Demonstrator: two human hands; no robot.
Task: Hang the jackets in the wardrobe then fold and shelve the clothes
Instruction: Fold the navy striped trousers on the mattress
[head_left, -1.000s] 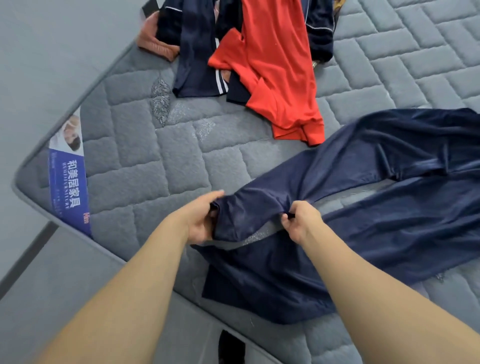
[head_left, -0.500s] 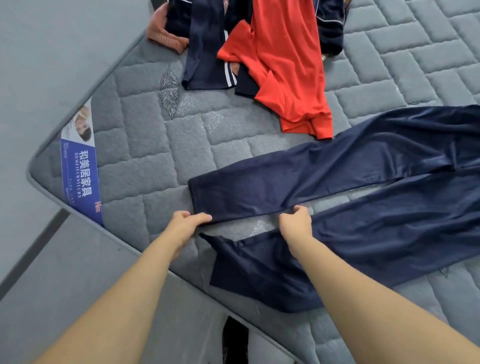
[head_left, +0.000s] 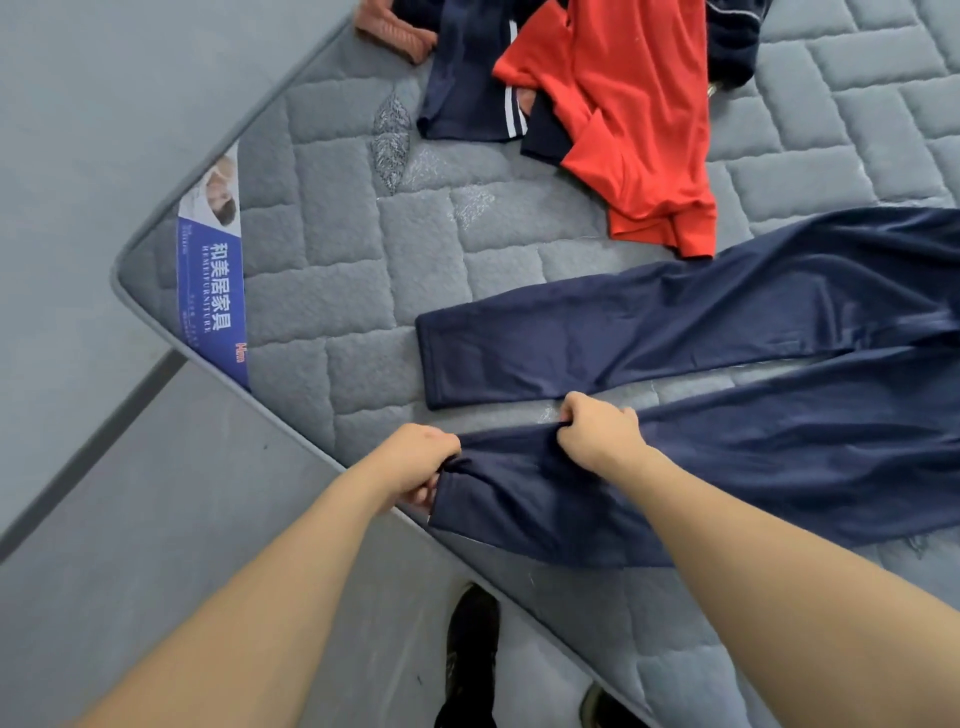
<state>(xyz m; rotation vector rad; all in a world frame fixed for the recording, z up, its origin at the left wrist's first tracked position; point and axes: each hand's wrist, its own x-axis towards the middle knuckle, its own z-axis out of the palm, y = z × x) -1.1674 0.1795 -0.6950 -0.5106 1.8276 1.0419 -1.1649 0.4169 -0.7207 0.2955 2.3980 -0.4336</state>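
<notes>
Navy trousers (head_left: 727, 332) lie spread on the grey quilted mattress (head_left: 322, 270), legs pointing left. The far leg lies flat, its cuff near the mattress middle. My left hand (head_left: 415, 462) grips the cuff end of the near leg at the mattress edge. My right hand (head_left: 597, 428) pinches that leg's upper edge a little to the right. The near leg is stretched between both hands.
A red shirt (head_left: 634, 119), navy garments with white stripes (head_left: 467, 88) and an orange-brown knit piece (head_left: 395, 28) are heaped at the top. A blue label (head_left: 213, 291) marks the mattress corner. Grey floor lies left; my dark shoes (head_left: 470, 654) stand below the edge.
Both hands let go of the far leg after laying it flat, moved nearer, and now hold the near leg, pulling its cuff out straight along the mattress edge.
</notes>
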